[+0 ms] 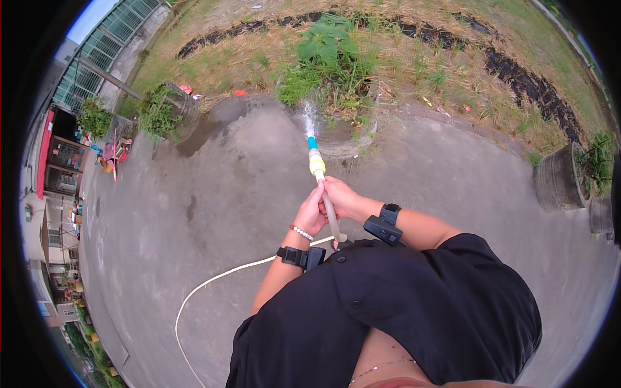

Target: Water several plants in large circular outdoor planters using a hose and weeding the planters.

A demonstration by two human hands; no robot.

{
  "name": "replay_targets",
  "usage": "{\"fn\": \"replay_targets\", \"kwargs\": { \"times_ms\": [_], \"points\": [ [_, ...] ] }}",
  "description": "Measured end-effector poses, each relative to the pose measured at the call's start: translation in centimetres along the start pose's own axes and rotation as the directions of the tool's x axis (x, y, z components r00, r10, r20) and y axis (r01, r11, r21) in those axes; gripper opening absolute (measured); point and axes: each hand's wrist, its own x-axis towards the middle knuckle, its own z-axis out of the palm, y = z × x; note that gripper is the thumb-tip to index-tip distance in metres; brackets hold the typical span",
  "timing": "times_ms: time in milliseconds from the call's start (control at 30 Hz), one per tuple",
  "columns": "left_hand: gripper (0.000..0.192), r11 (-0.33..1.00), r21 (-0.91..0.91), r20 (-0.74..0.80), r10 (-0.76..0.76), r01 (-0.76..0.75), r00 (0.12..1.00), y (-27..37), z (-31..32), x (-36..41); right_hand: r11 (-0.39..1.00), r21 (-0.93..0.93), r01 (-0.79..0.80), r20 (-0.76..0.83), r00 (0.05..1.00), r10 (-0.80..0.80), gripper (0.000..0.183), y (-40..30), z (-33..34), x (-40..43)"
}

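Note:
Both hands are closed around a garden hose point(331, 211), just behind its spray nozzle point(315, 157). My left hand point(311, 212) grips from the left side, and my right hand point(342, 196) wraps it from the right. The nozzle has a blue tip and a yellow collar. White water point(309, 119) sprays from the tip onto the near left side of a large round planter point(366, 143). Leafy green plants point(329, 43) and grass grow in it. Behind my hands the hose bends by my feet, then a pale length point(213, 279) curves left over the ground.
Grey concrete pavement point(252, 213) surrounds me, with dark wet patches at the left. Another planter point(182, 114) stands at the back left, and one more point(560, 177) at the right. Straw-covered ground point(427, 82) with black sheeting lies beyond. Piled household items point(114, 153) sit near a building at far left.

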Motion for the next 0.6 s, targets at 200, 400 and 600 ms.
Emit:
{"fn": "replay_targets", "kwargs": {
  "times_ms": [200, 400, 600],
  "points": [
    [0.035, 0.993, 0.041, 0.029, 0.108, -0.109, 0.994, 4.0, -3.8, 1.1, 0.956, -0.292, 0.033, 0.021, 0.999, -0.028, 0.02, -2.3, 3.3, 4.3],
    [0.038, 0.98, 0.097, 0.03, 0.172, -0.174, 0.985, 7.2, -6.1, 2.2, 0.859, -0.511, -0.019, 0.092, 0.993, 0.077, 0.031, -5.3, 2.6, 9.4],
    [0.036, 0.985, 0.106, -0.091, 0.144, -0.135, 0.985, 9.0, -7.5, 4.4, 0.744, -0.668, -0.032, -0.129, 0.989, -0.073, 0.024, -8.5, -6.4, 18.8]
  ]
}}
